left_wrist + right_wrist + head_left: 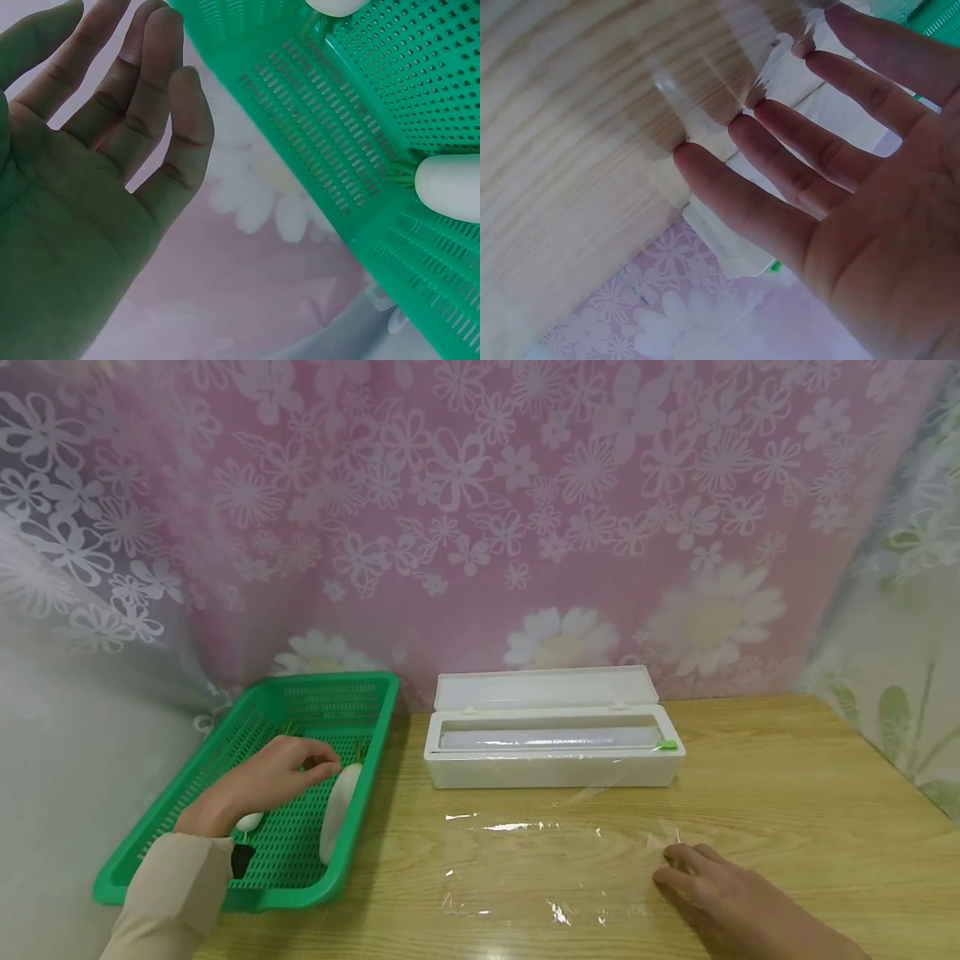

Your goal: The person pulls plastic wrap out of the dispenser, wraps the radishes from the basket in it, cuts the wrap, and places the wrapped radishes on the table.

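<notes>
My left hand [281, 768] reaches over the green basket [386, 710], fingers loosely bent and holding nothing. Its fingertips are close to the leafy end of a white radish [340, 814] lying along the basket's right side. A second radish [249, 822] is mostly hidden beneath my left wrist; white radishes [454, 186] with green stalks also appear in the left wrist view. My right hand [723, 889] is low on the table, its fingertips [694, 154] touching the right edge of a sheet of clear cling film [540, 868]. The fingers look extended in the right wrist view.
A white cling film dispenser [555, 772] stands at the back centre, lid [547, 687] raised, with a film roll [547, 739] inside and a green slider [667, 745] at its right end. Floral curtains [480, 527] hang behind the wooden table [810, 793].
</notes>
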`<state>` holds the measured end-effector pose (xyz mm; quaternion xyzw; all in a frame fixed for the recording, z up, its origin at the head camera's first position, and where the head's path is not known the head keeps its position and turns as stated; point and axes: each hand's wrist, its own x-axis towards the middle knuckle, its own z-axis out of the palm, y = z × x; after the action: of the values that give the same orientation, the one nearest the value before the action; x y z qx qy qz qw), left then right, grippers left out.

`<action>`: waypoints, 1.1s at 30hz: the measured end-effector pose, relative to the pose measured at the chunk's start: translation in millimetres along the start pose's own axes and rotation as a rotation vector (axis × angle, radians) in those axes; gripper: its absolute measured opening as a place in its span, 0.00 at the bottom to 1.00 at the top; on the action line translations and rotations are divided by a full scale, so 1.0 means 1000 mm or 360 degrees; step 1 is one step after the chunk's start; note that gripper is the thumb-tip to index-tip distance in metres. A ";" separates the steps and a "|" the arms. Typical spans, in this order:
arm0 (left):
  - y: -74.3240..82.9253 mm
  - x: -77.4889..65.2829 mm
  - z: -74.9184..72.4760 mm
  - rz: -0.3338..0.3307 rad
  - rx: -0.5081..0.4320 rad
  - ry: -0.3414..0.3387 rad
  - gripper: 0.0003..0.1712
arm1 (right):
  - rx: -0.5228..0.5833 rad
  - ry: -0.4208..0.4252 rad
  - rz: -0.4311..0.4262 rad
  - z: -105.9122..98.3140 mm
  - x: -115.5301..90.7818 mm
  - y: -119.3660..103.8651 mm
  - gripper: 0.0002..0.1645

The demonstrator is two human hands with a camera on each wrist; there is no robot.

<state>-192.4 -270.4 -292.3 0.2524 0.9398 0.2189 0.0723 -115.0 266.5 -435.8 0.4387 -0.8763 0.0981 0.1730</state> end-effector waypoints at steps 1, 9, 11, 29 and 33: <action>-0.002 -0.001 -0.001 -0.0012 0.0001 -0.0004 0.11 | 0.0001 0.0007 -0.0019 0.000 0.000 0.001 0.18; -0.017 0.001 -0.002 -0.0143 -0.0160 -0.0044 0.15 | -0.0009 0.0024 -0.0064 0.000 -0.005 0.004 0.25; -0.022 0.000 -0.001 -0.0186 -0.0252 -0.0025 0.15 | -0.0040 0.0017 -0.0053 0.000 -0.007 0.005 0.30; -0.040 0.016 0.012 -0.0587 -0.0576 -0.0189 0.26 | 0.0042 -0.0011 -0.0079 0.012 -0.015 0.014 0.31; -0.037 0.022 0.016 -0.0678 -0.0652 -0.0250 0.32 | 0.0034 0.0034 -0.0104 0.013 -0.015 0.015 0.32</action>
<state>-224.1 -282.2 -324.0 0.0461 0.8994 0.3635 0.2385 -121.5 281.9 -454.2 0.4679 -0.8585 0.1065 0.1807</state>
